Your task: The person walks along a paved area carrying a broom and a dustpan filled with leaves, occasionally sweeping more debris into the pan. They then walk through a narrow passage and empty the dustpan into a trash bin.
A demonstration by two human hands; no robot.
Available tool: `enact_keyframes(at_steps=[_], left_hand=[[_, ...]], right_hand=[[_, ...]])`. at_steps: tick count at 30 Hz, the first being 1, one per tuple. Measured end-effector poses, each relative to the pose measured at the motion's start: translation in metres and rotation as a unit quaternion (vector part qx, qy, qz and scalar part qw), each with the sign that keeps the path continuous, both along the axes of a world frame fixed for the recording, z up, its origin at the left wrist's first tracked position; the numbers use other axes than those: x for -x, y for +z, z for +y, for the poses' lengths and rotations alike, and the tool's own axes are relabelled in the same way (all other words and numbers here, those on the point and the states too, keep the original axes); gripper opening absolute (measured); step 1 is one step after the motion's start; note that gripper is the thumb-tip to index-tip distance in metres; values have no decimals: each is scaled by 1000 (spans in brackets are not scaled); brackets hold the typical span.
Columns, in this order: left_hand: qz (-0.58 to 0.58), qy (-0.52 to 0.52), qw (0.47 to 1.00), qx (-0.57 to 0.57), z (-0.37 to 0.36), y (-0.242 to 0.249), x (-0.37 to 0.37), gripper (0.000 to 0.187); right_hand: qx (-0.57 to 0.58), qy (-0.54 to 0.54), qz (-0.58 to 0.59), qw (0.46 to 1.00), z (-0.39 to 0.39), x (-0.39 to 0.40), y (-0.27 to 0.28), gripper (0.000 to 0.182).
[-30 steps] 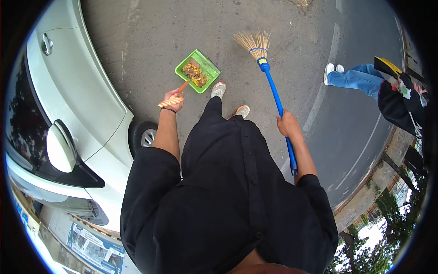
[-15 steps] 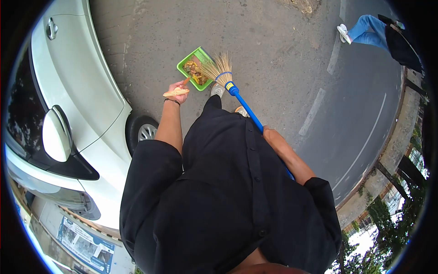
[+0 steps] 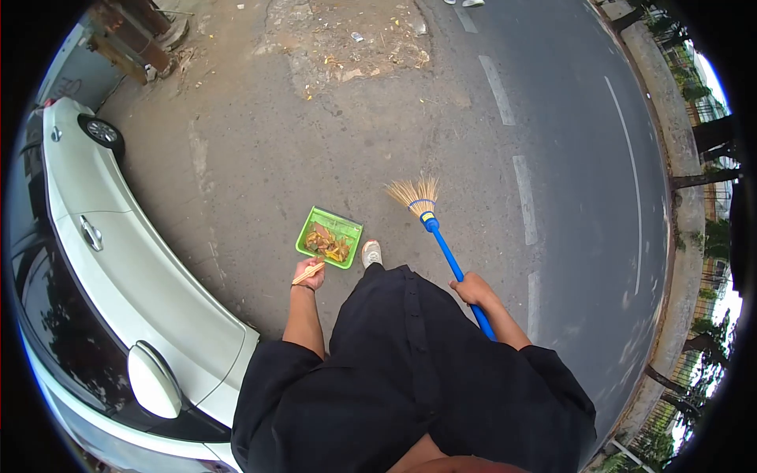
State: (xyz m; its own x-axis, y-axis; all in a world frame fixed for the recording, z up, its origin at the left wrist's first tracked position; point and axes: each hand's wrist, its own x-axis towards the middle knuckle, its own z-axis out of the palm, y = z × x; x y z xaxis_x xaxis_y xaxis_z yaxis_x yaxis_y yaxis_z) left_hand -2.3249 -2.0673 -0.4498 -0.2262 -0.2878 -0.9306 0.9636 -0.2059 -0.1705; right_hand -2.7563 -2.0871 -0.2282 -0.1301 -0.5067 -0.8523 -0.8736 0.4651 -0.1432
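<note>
Dustpan: one, green (image 3: 341,227), ahead of the wearer, its near side by the left hand (image 3: 310,273); whether it rests on the ground or hangs just above it, I cannot tell.
Dustpan load: one heap of brown and yellow leaves (image 3: 335,248), loose and gathered at the near side. If the pan tips towards its open far edge, the leaves could slide out; a gust could lift the dry ones.
Left grip: fingers closed around a pale ridged handle (image 3: 307,274), probably the dustpan's. A loose hold could let the pan roll sideways and spill.
Shoe: one of the wearer's in view (image 3: 371,252), just beside the pan; a short step could knock the rim.
Broom: one, blue stick (image 3: 447,252), straw bristles (image 3: 415,195) fanned out to the right of the pan, apart from it. Swung in too hard, the bristles could flick leaves out.
Right grip: fingers wrapped around the broom's stick; one right hand (image 3: 474,290), holding alone, so the broom head could twist.
Car: one, white (image 3: 181,292), close on the left, with one mirror (image 3: 154,380) and one wheel (image 3: 102,132) showing; a wide left elbow could bump it.
Road: one, on the right (image 3: 568,158), four pale dashes along its near side; drifting that way risks traffic.
Far shoes: two (image 3: 472,3), another person's, at the top edge.
Ground litter: one scattered patch (image 3: 355,55) ahead, its pieces too small to count.
</note>
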Motion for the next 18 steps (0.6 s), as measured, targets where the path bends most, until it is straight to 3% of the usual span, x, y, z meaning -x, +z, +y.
enact_keyframes(at_steps=[4, 5, 8, 14, 16, 17, 18], left_hand=[[0, -87, 994, 61, -39, 44, 54, 11], [-20, -92, 995, 21, -46, 45, 71, 12], [-8, -132, 990, 57, -51, 52, 116, 21], [8, -288, 954, 79, -4, 70, 199, 20], [-6, -369, 920, 135, 25, 84, 237, 19], [49, -394, 906, 145, 39, 80, 252, 21], [7, -437, 886, 152, 59, 90, 274, 21]], right_hand=[[-3, -189, -45, 981, 47, 32, 7, 46], [5, -247, -66, 967, 68, 43, 2, 45], [29, -400, -124, 908, 147, 60, -2, 44], [87, -642, -200, 735, 359, 19, -3, 41], [104, -708, -206, 668, 435, -2, -8, 39], [113, -731, -204, 641, 472, -13, -14, 39], [118, -768, -212, 593, 505, -25, -9, 39]])
